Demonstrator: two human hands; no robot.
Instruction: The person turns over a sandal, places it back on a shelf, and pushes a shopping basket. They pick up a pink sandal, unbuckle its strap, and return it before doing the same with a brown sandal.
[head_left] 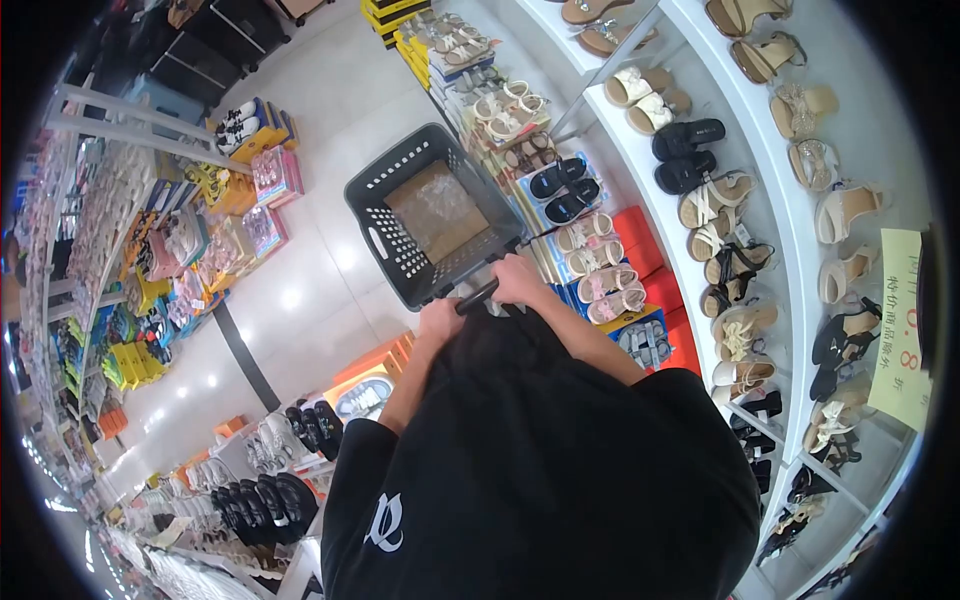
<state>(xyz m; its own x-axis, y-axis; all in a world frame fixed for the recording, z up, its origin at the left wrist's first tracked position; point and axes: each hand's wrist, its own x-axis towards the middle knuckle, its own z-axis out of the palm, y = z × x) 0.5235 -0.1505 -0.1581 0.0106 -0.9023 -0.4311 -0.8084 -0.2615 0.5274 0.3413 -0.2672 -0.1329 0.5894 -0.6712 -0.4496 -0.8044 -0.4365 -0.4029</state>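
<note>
A dark grey plastic shopping cart point(408, 262) stands right in front of my body, with perforated walls. Inside it, a flat piece of brown cardboard and some clear plastic lie on the bottom. My left hand point(440, 322) is wrapped round the left part of the black cart handle point(477, 297). On the right part of that same handle, my right hand point(516, 279) is closed too. The fingers of both hands are partly hidden behind the knuckles.
White shelves point(640, 150) with rows of sandals run along the right. Stacked shoe boxes with sandals point(592, 245) stand close beside the cart. More shoe displays point(225, 245) line the left. Pale tiled floor point(310, 140) lies between. A yellow sign point(900, 330) hangs at far right.
</note>
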